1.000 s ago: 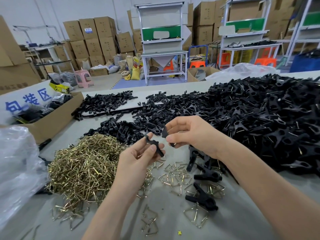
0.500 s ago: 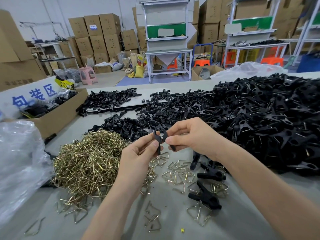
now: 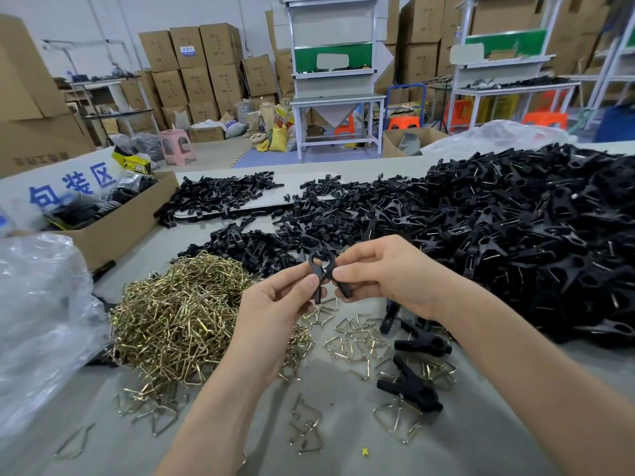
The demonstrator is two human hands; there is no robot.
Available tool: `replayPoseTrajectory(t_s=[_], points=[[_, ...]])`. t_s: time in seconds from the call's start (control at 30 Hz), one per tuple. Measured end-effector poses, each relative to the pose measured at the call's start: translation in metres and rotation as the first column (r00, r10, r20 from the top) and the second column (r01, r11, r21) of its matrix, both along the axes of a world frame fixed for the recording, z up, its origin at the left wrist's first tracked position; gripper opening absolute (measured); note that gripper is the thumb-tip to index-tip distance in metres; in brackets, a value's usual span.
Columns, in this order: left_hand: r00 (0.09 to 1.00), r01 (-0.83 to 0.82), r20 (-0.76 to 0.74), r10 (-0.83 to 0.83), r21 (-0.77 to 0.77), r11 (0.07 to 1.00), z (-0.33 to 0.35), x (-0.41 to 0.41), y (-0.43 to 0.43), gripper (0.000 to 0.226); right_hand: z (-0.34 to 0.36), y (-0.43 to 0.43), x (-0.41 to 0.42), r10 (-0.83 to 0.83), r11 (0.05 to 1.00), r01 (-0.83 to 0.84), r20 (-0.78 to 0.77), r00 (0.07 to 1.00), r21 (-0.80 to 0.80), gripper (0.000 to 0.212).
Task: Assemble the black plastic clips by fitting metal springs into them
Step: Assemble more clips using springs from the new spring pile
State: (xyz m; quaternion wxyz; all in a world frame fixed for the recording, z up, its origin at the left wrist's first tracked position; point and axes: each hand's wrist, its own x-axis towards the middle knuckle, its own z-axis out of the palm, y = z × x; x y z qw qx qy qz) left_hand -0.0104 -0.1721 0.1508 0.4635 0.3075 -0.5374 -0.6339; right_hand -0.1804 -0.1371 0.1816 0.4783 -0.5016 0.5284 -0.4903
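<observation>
Both hands hold two black plastic clip halves point(image 3: 321, 267) pressed together above the grey table point(image 3: 343, 441). My left hand point(image 3: 275, 304) pinches the left half between thumb and fingers. My right hand point(image 3: 385, 269) pinches the right half. A heap of brass-coloured metal springs point(image 3: 178, 314) lies to the left of my hands, and loose springs point(image 3: 357, 341) are scattered below them. A few black clips point(image 3: 409, 386) lie among the loose springs. A huge mound of black clip parts point(image 3: 498, 242) covers the right side.
A clear plastic bag point(image 3: 37, 321) bulges at the left edge. An open cardboard box point(image 3: 113, 228) with dark items stands at the back left. More black parts point(image 3: 223, 194) lie on a white board at the back. Workbenches and stacked cartons fill the room behind.
The two hands came together: the separate clip halves held a second ago now meet between my fingertips. The hands rose slightly.
</observation>
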Motion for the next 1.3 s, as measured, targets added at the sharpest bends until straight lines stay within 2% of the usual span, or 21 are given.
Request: replayPoseTrajectory(t_s=[0.23,0.53,0.93,1.13,1.3], points=[[0.999,0.002,0.045,-0.001,-0.019,1.0,-0.001,0.002,0.0,0.027,-0.003,-0.001,-0.001,0.015,1.0,-0.016,0.02,1.0,0.023,0.003],[0.994,0.001,0.107,0.0,-0.008,1.0,-0.002,0.004,-0.002,0.018,-0.005,-0.001,-0.001,0.001,1.0,-0.002,-0.08,0.997,-0.011,0.008],[0.988,0.068,0.138,-0.066,-0.01,0.998,-0.005,0.004,-0.001,0.021,-0.003,-0.001,-0.006,0.051,0.997,-0.043,-0.108,0.993,0.07,0.004],[0.98,0.053,0.194,-0.05,-0.011,0.999,-0.009,0.002,0.0,0.018,-0.011,-0.001,-0.009,0.085,0.99,-0.075,-0.075,0.994,0.117,0.003],[0.973,0.033,0.232,-0.017,-0.064,0.997,-0.005,-0.001,0.003,0.015,-0.006,-0.002,-0.015,0.108,0.989,-0.093,-0.124,0.986,0.119,0.007]])
